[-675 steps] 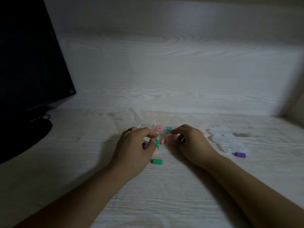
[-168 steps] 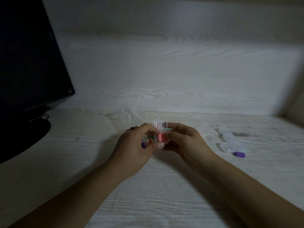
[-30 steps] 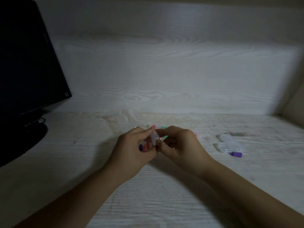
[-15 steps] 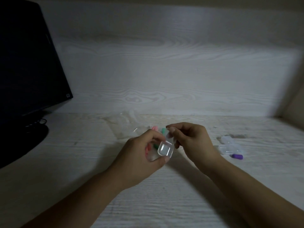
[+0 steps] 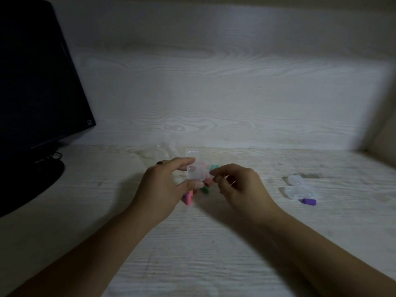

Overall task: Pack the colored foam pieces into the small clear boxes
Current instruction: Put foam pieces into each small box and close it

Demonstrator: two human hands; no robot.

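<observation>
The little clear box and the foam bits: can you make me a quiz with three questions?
1. True or false: the left hand holds a clear box.
2. What colour is the foam piece lying alone beside the boxes on the right? A) purple B) yellow C) orange
3. Fill in: the dark monitor stands on the person's ____ side.

Key: 1 true; 2 A; 3 left.
</observation>
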